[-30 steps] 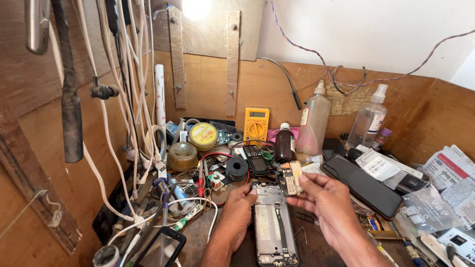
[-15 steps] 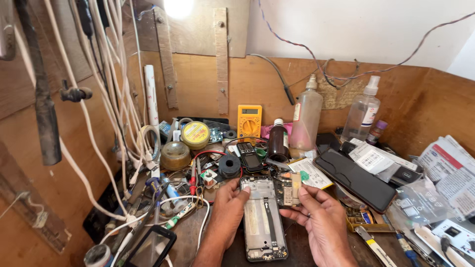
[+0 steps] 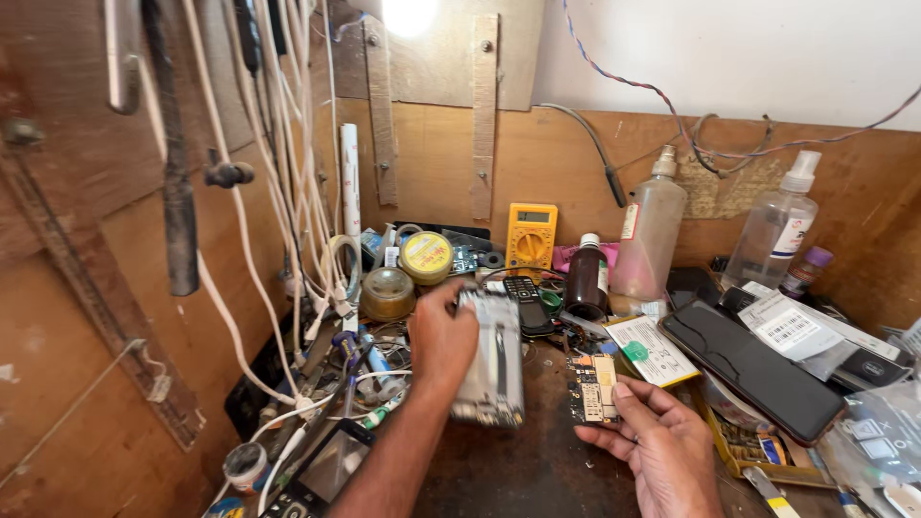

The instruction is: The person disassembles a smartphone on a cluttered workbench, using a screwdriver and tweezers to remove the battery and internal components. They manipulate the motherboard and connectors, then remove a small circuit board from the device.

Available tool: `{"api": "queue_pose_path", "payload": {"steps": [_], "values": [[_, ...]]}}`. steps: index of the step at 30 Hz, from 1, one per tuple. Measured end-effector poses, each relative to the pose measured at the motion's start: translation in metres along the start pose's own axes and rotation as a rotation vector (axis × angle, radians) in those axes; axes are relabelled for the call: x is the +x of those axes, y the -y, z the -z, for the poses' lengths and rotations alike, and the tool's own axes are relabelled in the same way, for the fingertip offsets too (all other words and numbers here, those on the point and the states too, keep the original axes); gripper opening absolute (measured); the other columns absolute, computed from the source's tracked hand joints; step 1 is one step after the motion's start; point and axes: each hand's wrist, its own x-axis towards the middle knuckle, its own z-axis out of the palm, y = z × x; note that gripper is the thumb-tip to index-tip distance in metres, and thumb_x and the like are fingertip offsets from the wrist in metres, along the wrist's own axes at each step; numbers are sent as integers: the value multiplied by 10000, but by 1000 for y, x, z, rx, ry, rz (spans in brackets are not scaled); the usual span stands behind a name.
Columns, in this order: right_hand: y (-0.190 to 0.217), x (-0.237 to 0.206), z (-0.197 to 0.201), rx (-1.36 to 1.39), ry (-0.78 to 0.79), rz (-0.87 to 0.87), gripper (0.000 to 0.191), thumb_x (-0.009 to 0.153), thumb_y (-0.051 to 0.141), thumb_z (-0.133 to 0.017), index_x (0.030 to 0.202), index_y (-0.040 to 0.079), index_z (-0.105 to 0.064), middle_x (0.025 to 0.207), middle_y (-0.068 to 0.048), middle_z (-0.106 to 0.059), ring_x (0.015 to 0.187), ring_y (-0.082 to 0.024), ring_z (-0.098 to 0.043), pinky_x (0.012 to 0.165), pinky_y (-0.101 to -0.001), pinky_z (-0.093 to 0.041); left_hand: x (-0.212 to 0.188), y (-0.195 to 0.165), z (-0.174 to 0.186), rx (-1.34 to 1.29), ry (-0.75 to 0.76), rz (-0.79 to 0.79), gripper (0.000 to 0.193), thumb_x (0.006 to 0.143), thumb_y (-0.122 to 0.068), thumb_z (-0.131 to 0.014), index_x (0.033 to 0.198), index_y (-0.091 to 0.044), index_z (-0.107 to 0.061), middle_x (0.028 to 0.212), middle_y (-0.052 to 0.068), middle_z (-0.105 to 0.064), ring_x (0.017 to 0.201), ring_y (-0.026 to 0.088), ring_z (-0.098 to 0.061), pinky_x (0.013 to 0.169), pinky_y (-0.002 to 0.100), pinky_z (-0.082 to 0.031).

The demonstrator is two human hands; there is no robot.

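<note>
The left hand [image 3: 439,338] gripped a phone frame [image 3: 491,357] by its long edge, thumb and fingers wrapped round it, and held it lifted off the worktop [image 3: 537,460] and tilted, its open side turned away from the wrist; the tilt seemed meant to bring the bare inside toward the lamp [image 3: 411,14] glowing overhead. The right hand [image 3: 657,446] lay lower and to the right of the frame, palm up, fingers closed loosely on a small circuit board [image 3: 595,388] that it pinched at the near edge, so the board's face stayed clear and readable. Frame and board were just apart, not touching.

Just beyond the board, away from the right hand, lay a labelled battery [image 3: 652,350], and further right a dark phone [image 3: 753,369] lay face up over other clutter. Behind the left hand stood a brown bottle [image 3: 586,278], a yellow multimeter [image 3: 531,235] propped against the wooden back wall, and a yellow tin [image 3: 426,257] on a jar, all within easy reach. To the left of that hand, white cables [image 3: 297,192] hung down from the wall, and a keypad phone [image 3: 321,475] lay near the forearm.
</note>
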Motion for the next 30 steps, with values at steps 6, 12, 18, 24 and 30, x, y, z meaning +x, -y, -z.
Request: {"api": "queue_pose_path", "payload": {"steps": [6, 12, 18, 24, 30], "values": [[8, -6, -5, -1, 8, -52, 320, 972, 126, -582, 1199, -92, -641, 1025, -207, -751, 820, -280, -741, 704, -461, -648, 36, -2, -13, 212, -38, -192, 385, 820, -60, -638, 1189, -5, -734, 1087, 287, -711, 1060, 413, -694, 965, 468, -527], [12, -10, -8, -10, 0, -86, 334, 968, 137, -580, 1211, -81, -650, 997, -184, -758, 803, -259, -736, 699, -446, -647, 46, 0, -18, 296, 99, -53, 448, 830, 5, -600, 1270, -12, -682, 1164, 269, -696, 1098, 363, -697, 963, 467, -543], [7, -4, -2, -21, -7, -78, 344, 959, 147, -633, 1209, -84, -683, 934, -185, -746, 725, -238, -699, 616, -381, -595, 44, 7, -20, 335, 101, -111, 455, 834, 6, -635, 1285, 63, -641, 1184, 300, -668, 1144, 379, -645, 1009, 464, -493], [2, 0, 3, 2, 11, -60, 358, 930, 143, -660, 1209, -78, -696, 928, -172, -745, 707, -209, -683, 592, -352, -566, 27, -7, -9, 388, 102, -200, 462, 835, 15, -634, 1284, 117, -607, 1142, 317, -645, 1099, 405, -644, 989, 488, -505], [-6, 7, 10, 107, 82, -61, 341, 916, 133, -665, 1211, -34, -695, 924, -112, -740, 738, -190, -666, 621, -352, -535, -50, -34, -3, 92, -35, -438, 363, 907, -35, -614, 1264, -8, -671, 1086, 184, -696, 1018, 335, -676, 925, 441, -526]]}}
